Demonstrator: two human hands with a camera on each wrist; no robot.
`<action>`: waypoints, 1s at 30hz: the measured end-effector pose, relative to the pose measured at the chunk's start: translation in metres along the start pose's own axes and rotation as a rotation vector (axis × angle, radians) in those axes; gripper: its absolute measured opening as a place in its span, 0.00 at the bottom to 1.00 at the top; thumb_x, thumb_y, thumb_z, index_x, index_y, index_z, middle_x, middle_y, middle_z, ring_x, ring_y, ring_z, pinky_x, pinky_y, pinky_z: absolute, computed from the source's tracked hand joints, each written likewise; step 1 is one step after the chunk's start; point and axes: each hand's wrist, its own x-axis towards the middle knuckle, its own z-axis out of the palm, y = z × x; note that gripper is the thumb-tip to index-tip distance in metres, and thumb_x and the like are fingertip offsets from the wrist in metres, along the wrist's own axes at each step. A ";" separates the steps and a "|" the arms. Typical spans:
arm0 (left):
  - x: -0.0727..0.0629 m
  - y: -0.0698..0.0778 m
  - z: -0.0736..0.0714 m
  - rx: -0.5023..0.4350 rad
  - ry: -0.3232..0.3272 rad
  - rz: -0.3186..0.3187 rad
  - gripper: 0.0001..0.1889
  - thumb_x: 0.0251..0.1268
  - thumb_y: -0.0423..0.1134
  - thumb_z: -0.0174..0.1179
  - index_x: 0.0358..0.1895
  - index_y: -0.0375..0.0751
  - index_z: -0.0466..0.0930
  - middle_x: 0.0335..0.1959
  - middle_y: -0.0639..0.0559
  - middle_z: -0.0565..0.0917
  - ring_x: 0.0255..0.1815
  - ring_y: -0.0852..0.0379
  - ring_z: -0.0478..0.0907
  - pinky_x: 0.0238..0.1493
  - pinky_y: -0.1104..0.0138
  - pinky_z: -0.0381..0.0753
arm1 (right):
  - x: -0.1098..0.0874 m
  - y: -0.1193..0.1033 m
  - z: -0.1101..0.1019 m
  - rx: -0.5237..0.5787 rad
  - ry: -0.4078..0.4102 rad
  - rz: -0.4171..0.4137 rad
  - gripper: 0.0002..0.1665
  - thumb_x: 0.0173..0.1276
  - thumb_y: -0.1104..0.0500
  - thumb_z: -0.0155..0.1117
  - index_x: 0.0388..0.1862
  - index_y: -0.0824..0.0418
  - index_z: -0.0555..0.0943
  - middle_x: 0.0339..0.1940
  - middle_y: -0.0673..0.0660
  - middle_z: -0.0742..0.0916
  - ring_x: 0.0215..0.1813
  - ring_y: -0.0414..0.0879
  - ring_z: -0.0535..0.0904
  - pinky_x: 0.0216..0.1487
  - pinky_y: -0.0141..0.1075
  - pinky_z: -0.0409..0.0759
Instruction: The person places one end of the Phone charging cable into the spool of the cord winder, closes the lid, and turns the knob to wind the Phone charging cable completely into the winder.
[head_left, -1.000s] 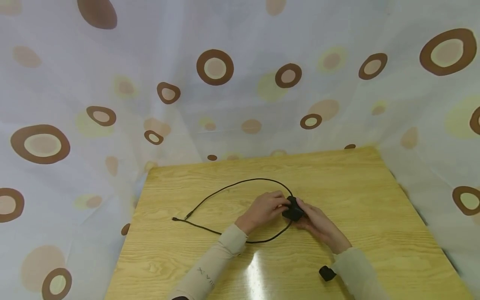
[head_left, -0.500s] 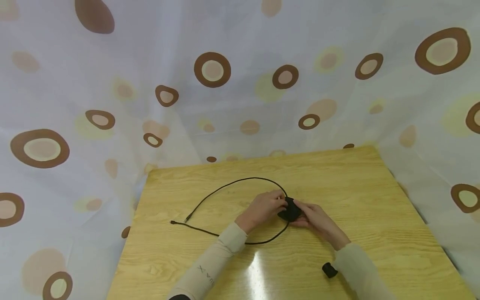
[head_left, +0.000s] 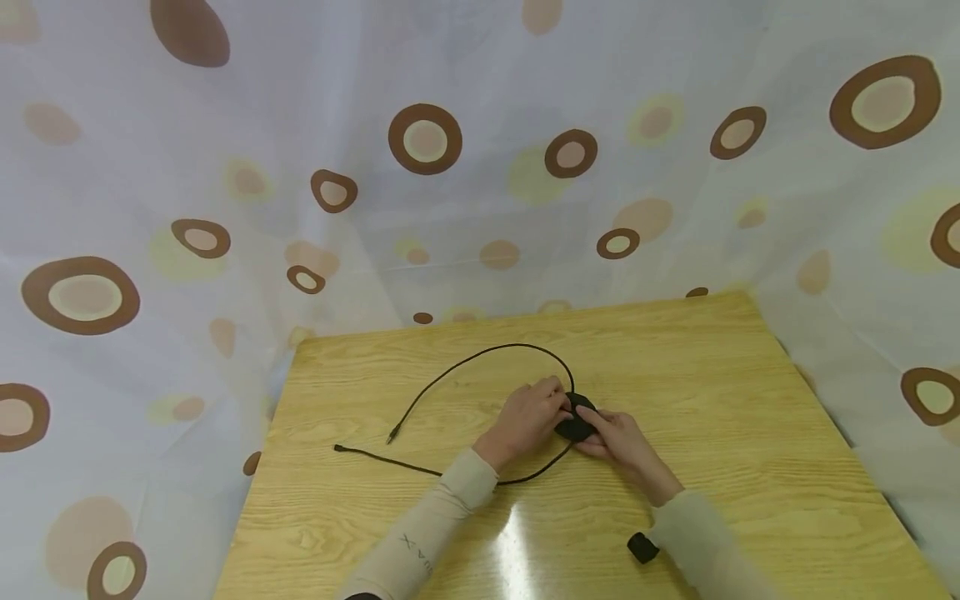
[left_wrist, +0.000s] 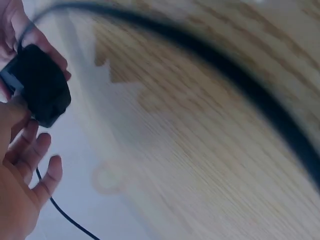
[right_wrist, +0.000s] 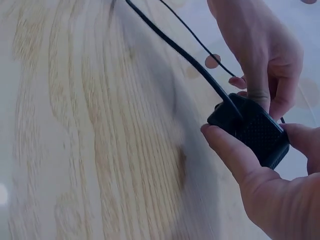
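Observation:
A small black box point(head_left: 576, 427) with a dotted face is held just over the table, between both hands. My right hand point(head_left: 626, 450) grips it by its sides, thumb on one edge and fingers on the other, as the right wrist view shows. My left hand point(head_left: 525, 421) pinches the box's other side with thumb and index finger, while its remaining fingers spread loosely in the left wrist view. Thin black cable point(head_left: 480, 360) leaves the box on two sides. One end has a plug point(head_left: 392, 435); the other connector point(head_left: 339, 448) lies farther left.
The wooden table point(head_left: 712, 375) is bordered by a pale dotted curtain point(head_left: 480, 200) at the back and sides. A black wrist device point(head_left: 642, 548) sits by the right sleeve. The lower cable passes by the left sleeve point(head_left: 465, 482).
The two cable ends have moved apart on the table, and the upper loop has shifted slightly back. The box has turned and moved slightly left with both hands still holding it.

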 end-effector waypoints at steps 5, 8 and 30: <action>-0.002 0.008 -0.001 0.046 -0.005 -0.076 0.11 0.81 0.52 0.59 0.45 0.55 0.88 0.43 0.60 0.82 0.41 0.64 0.80 0.38 0.70 0.77 | -0.001 0.000 0.006 0.049 0.030 -0.009 0.41 0.86 0.46 0.53 0.78 0.79 0.62 0.62 0.68 0.87 0.47 0.36 0.91 0.51 0.27 0.87; -0.003 0.014 -0.001 0.036 -0.023 -0.130 0.11 0.81 0.51 0.58 0.44 0.54 0.88 0.40 0.60 0.82 0.42 0.62 0.81 0.41 0.67 0.79 | 0.000 0.001 0.009 0.068 0.047 -0.007 0.40 0.87 0.47 0.53 0.79 0.79 0.61 0.62 0.67 0.87 0.47 0.36 0.92 0.51 0.28 0.87; 0.031 0.047 -0.015 -0.469 -0.124 -0.722 0.30 0.61 0.36 0.60 0.06 0.53 0.52 0.06 0.62 0.46 0.10 0.64 0.38 0.14 0.72 0.40 | -0.003 0.005 0.024 0.010 0.317 -0.051 0.21 0.85 0.49 0.56 0.55 0.68 0.78 0.30 0.44 0.87 0.32 0.32 0.86 0.39 0.27 0.85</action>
